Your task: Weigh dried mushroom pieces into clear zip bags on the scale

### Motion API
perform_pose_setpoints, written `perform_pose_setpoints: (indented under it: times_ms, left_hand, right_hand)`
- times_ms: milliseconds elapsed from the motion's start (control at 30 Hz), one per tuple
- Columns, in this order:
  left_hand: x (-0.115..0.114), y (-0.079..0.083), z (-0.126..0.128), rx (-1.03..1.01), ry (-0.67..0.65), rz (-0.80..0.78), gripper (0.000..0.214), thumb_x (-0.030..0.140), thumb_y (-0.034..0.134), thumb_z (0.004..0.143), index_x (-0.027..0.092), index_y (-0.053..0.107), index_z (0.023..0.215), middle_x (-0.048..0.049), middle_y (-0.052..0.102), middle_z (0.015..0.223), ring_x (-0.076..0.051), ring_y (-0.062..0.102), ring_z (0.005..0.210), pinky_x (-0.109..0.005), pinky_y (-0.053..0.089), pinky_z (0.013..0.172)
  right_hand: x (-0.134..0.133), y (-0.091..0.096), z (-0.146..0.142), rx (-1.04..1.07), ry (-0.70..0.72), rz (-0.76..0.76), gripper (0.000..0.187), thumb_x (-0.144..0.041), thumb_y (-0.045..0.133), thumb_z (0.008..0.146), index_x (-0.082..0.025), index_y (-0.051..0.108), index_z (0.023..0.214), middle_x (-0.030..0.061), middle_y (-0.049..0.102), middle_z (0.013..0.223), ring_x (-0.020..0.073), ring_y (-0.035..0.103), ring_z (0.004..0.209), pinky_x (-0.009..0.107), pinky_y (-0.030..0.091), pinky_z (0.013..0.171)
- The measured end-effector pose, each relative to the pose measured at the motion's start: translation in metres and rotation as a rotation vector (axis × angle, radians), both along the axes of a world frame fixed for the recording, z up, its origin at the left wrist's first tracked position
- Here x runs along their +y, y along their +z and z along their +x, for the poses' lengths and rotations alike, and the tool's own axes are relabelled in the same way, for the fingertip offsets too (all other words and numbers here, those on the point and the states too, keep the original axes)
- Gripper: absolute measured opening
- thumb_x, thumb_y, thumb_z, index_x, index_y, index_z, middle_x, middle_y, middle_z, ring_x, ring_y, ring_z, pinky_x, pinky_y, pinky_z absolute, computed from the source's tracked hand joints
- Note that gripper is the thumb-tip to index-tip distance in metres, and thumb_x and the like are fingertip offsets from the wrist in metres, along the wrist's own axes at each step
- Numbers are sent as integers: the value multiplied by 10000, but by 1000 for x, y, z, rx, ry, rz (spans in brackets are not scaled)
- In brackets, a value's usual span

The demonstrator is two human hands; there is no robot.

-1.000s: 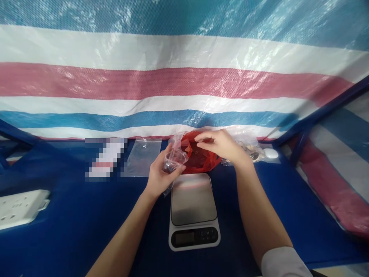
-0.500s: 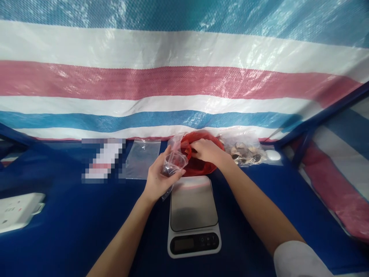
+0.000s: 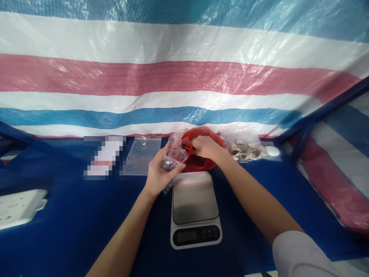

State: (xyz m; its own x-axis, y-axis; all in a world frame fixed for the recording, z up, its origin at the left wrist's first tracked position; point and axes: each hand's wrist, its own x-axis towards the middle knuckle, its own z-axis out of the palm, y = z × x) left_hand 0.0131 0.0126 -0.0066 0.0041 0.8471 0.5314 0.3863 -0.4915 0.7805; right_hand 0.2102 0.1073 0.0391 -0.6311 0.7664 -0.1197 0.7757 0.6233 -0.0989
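Behind the scale [image 3: 196,207], left hand [image 3: 160,173] grips pouch [image 3: 174,156].

The right arm [image 3: 259,211] wore a whitish sleeve [image 3: 300,256] ending above the forearm; the left arm [image 3: 123,238] showed bare skin throughout.

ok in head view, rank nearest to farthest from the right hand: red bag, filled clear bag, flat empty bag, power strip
1. red bag, touching the right hand
2. filled clear bag, just right
3. flat empty bag, left
4. power strip, far left
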Motion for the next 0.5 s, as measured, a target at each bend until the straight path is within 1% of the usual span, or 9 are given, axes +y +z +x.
perform_pose_setpoints:
  times_ms: [167, 267, 400, 500]
  left_hand:
    - [1, 1, 2, -4, 10, -21, 765, 458, 800, 759, 214, 534, 1433, -99, 696, 1236, -262, 673, 1116, -424, 525, 1022]
    - [1, 1, 2, -17, 5, -19, 750, 443, 802, 761, 206, 544, 1424, -99, 704, 1208, -252, 683, 1084, -416, 526, 1014]
    - [2, -1, 0, -28, -2, -18, 767, 443, 796, 766, 193, 525, 1439, -99, 716, 1154, -242, 694, 1028, -412, 540, 983]
    - [2, -3, -1, -33, 6, -31, 778, 452, 798, 761, 187, 523, 1439, -110, 702, 1203, -254, 685, 1073, -415, 529, 1001]
  right_hand:
    - [1, 0, 1, -14, -38, 50, 282, -230, 512, 935, -131, 770, 995, 183, 749, 1024, 282, 698, 928, 321, 440, 725]
    - [0, 0, 3, 9, -94, 87, 291, -225, 504, 937, -134, 756, 1050, 178, 745, 1052, 279, 691, 935, 323, 442, 734]
    - [-7, 4, 10, 111, -169, 79, 272, -215, 529, 926, -180, 755, 1072, 128, 754, 1072, 244, 683, 948, 304, 446, 773]
    - [-13, 10, 19, 227, -236, 53, 264, -201, 562, 897, -223, 767, 1062, 78, 769, 1058, 226, 678, 962, 292, 451, 791]
